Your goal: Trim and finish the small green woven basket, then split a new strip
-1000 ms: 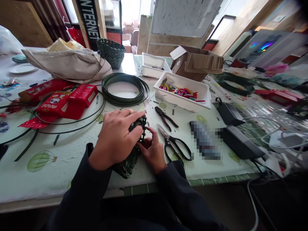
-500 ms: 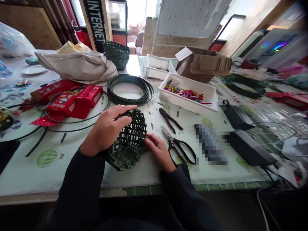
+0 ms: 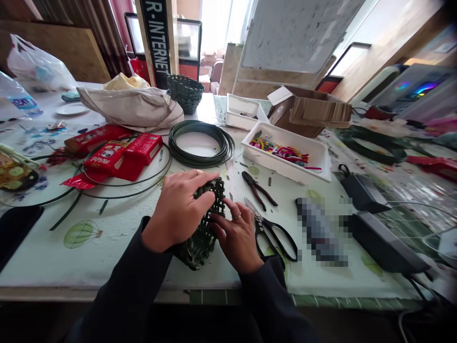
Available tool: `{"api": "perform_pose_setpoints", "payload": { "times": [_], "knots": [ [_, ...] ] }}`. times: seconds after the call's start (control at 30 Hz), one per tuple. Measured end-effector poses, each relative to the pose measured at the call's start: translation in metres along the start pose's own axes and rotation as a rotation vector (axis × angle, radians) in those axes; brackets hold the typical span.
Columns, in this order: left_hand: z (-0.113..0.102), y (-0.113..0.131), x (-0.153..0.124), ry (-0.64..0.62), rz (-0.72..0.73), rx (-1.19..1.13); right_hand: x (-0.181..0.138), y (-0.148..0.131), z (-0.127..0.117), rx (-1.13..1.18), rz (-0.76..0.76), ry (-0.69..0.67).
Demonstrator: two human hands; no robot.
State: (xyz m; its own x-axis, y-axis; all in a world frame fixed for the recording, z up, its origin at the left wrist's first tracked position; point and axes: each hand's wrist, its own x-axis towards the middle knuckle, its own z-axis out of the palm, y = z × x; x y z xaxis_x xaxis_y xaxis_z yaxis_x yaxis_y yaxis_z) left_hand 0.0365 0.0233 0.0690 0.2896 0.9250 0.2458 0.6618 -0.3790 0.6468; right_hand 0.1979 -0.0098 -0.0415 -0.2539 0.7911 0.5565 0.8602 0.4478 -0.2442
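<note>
- Dark green woven strips made up the basket (image 3: 204, 243), which sat tilted between my hands at the near side of the table; I couldn't tell whether its underside touched the tablecloth (image 3: 132, 247).
- My left hand (image 3: 183, 205) was closed over its top and left side, fingers laid across the far edge and thumb pressed down on the weave.
- My right hand (image 3: 237, 233) had finger and thumb bent in on the right side of the basket, seemingly pinching it; a ring showed on one finger.
- Half a second earlier the broad open lattice had faced up at me. Now the basket was turned under my left palm, and only a narrow band of weave showed.
- My right fingers had moved as well: they had met just the edge, and now they reached in onto the strips.
- I took this to mean that the left hand was steadying the basket while the right worked on that stretch of its side. Any loose end between those fingers was too small to make out.
- Scissors (image 3: 260, 220) lay just beside my right hand, pliers (image 3: 254, 186) a little beyond; neither was in use.
- Farther off lay a coil (image 3: 200, 162) of similar dark green strip.
</note>
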Motion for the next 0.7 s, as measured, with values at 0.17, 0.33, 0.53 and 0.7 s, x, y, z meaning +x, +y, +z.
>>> {"api": "perform_pose_setpoints", "payload": {
  "times": [0.17, 0.33, 0.53, 0.7],
  "knots": [
    [0.002, 0.002, 0.0, 0.012, -0.005, 0.008, -0.001, 0.0, 0.0, 0.059, 0.032, -0.078],
    [-0.003, -0.003, 0.004, -0.001, -0.022, -0.088, -0.014, 0.004, -0.005, 0.337, 0.176, -0.243],
    [-0.006, -0.009, 0.008, -0.032, -0.014, -0.149, -0.015, 0.018, -0.014, 0.709, 0.317, -0.42],
    [-0.006, -0.008, 0.007, -0.036, -0.014, -0.154, -0.004, 0.026, -0.014, 0.844, 0.352, -0.49]
  ]
}}
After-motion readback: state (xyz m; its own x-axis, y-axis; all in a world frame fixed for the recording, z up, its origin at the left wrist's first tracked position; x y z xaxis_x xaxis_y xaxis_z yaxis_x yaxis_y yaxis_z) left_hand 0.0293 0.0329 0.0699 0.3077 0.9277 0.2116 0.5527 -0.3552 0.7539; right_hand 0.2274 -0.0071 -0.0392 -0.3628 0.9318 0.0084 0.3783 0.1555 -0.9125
